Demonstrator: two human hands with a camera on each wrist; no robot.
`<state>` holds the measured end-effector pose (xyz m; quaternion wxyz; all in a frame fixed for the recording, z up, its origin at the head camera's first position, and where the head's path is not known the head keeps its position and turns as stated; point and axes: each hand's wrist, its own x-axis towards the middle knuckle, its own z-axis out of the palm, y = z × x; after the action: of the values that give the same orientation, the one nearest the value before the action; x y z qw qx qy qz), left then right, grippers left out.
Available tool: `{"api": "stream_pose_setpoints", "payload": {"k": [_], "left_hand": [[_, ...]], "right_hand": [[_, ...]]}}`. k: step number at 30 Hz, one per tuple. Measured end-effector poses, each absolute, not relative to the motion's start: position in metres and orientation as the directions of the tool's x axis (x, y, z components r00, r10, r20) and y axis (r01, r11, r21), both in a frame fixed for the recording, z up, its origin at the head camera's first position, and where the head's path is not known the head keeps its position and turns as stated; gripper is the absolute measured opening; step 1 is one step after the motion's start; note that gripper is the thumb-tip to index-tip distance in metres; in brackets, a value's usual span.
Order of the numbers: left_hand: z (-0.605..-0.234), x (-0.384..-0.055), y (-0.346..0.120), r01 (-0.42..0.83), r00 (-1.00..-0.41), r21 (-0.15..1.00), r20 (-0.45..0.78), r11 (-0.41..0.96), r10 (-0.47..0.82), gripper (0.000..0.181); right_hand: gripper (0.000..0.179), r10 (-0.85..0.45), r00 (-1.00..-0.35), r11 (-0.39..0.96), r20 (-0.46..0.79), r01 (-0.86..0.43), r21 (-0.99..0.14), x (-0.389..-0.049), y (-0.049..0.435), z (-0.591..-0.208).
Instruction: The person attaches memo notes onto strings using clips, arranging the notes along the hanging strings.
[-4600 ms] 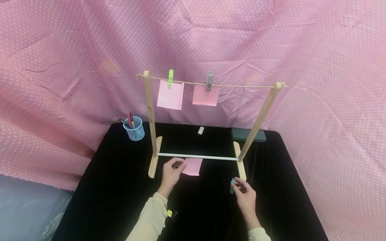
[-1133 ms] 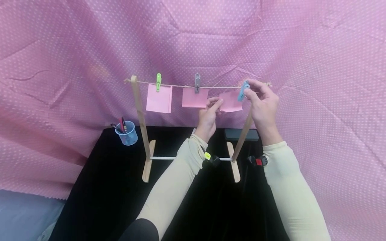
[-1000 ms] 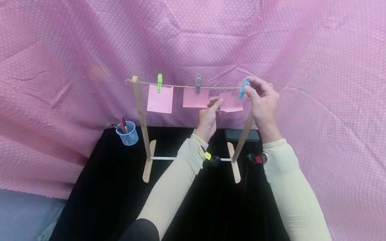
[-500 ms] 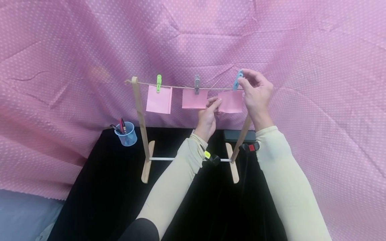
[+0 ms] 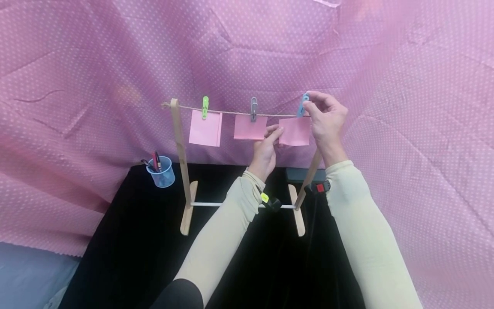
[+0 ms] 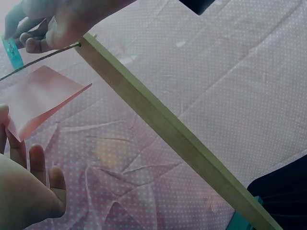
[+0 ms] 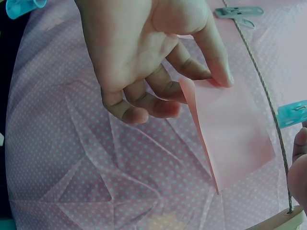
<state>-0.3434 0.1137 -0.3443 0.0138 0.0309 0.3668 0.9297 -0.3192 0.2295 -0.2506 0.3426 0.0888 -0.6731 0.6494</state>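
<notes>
My left hand (image 5: 264, 156) pinches a pink paper note (image 5: 294, 132) at its lower left corner, between thumb and fingers. The note is raised just under the string (image 5: 231, 112) on the right. With thumb and fingertips, my right hand (image 5: 329, 122) grips a blue clothespin (image 5: 302, 107), its nose pointing down at the string. In the right wrist view the clothespin (image 7: 291, 114) reaches the string, and the note (image 7: 235, 134) lies slightly apart from it. The left wrist view shows the note's right edge (image 6: 67, 100) bent forward.
A green clothespin (image 5: 205, 107) and a grey clothespin (image 5: 253, 110) each hold a pink note on the string. Wooden posts (image 5: 179, 150) carry it, joined by a white rod (image 5: 206, 204). A blue pen cup (image 5: 164, 175) and a dark green case (image 5: 299, 174) stand behind.
Both hands have risen from the table to the string, bringing the note and blue clothespin. Over the last second, the clothespin has shifted left above the note, and the note has straightened.
</notes>
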Motion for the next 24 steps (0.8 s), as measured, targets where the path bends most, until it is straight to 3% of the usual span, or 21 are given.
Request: {"api": "stream_pose_setpoints", "payload": {"k": [13,24], "left_hand": [[-0.3471,-0.3449,0.1126,-0.003,-0.997,0.701,0.051,-0.713,0.054,0.028],[-0.3454,-0.3445,0.1128,0.0,-0.996,0.672,0.063,-0.74,0.057,0.024]], "right_hand": [[0.018,0.307,-0.775,0.14,0.552,-0.537,-0.832,-0.3219,0.2301,-0.2519],[0.018,0.284,-0.768,0.151,0.574,-0.556,-0.818,-0.3216,0.2299,-0.2539]]}}
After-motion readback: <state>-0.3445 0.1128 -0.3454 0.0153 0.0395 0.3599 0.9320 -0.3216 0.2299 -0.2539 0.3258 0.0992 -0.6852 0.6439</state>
